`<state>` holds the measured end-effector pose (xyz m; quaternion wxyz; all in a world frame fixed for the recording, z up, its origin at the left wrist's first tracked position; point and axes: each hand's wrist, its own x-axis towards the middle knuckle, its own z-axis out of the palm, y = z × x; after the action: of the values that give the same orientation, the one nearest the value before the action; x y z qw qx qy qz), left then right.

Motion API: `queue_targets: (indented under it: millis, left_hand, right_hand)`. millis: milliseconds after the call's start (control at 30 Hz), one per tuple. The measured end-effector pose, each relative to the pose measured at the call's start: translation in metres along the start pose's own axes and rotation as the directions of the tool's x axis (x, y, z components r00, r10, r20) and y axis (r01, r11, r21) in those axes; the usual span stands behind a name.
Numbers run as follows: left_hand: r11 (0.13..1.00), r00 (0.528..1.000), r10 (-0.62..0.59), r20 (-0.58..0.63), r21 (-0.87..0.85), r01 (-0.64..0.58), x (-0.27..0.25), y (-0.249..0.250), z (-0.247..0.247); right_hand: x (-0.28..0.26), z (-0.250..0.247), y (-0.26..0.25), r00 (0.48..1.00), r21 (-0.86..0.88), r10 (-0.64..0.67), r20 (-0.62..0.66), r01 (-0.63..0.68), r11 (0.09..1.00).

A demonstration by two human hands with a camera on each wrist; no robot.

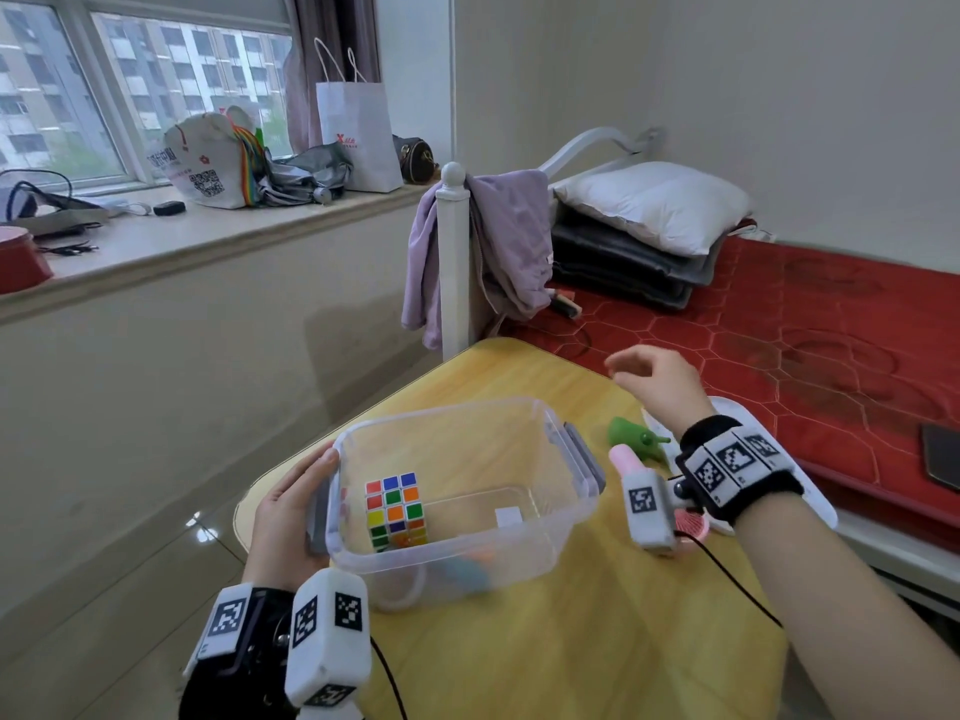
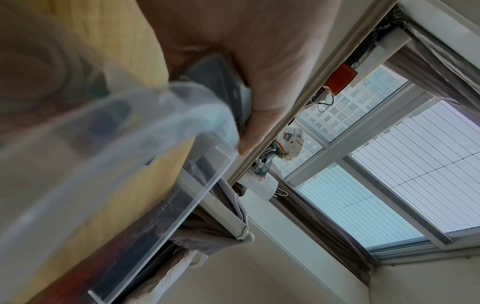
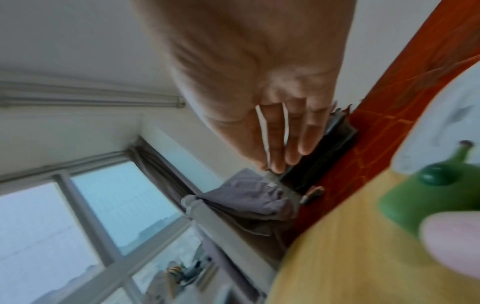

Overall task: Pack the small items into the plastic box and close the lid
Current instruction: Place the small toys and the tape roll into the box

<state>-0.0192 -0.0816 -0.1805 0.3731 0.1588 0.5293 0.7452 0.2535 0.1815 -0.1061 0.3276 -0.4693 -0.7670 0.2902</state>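
Observation:
A clear plastic box with grey side clasps stands open on the yellow table. Inside it lie a colour cube, a small white block and a blurred blue and orange item. My left hand grips the box's left clasp, thumb along the rim. My right hand hovers empty above the table's far right, fingers relaxed. Below it lie a green toy, a pink-capped item and a pink round piece.
The box's white lid lies at the table's right edge under my right wrist. A bed with a red mattress stands right of the table, with a white bedpost and purple garment behind. A cluttered windowsill runs at left.

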Motion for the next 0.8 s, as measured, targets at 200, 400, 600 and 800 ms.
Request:
queue_targets:
  millis: [200, 400, 600, 800]
  left_hand:
    - [0.999, 0.999, 0.042, -0.033, 0.014, -0.042, 0.004, -0.002, 0.004]
    - [1.0, 1.0, -0.002, -0.026, -0.006, 0.002, 0.007, -0.01, -0.002]
    - [1.0, 1.0, 0.011, -0.021, 0.025, -0.01, 0.008, -0.008, 0.0]
    - [0.991, 0.997, 0.08, -0.007, 0.107, -0.079, 0.007, -0.012, -0.003]
  right_hand:
    - [0.019, 0.029, 0.063, 0.913, -0.458, 0.366, 0.181, -0.251, 0.853]
    - [0.022, 0.044, 0.077, 0.944, -0.569, 0.326, 0.046, -0.243, 0.786]
    - [0.016, 0.052, 0.074, 0.966, -0.415, 0.253, -0.047, -0.249, 0.875]
    - [0.004, 0.034, 0.016, 0.991, -0.348, -0.053, -0.125, 0.006, 0.937]
